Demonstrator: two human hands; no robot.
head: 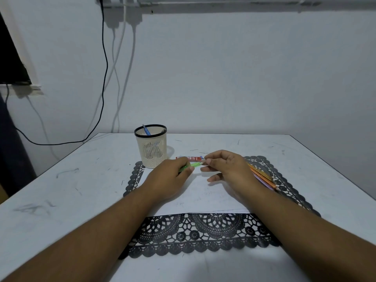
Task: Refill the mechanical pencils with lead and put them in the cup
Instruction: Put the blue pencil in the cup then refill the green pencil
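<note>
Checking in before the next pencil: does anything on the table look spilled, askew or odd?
A few thin dark slivers, possibly loose leads, lie scattered on the table behind the red lead case. Otherwise nothing stands out: the cup stands upright.

The only print anywhere is on the red lead case (189, 158), which lies flat on the table just behind the two hands: small white lettering runs along its side, but it is too small and blurred to read, whether as a brand or as a number. The cup, the pencils, the sheet of paper and the wall carry no lettering that can be made out. The dark marks on the tabletop are scuffs and stray strokes, not writing.
</note>
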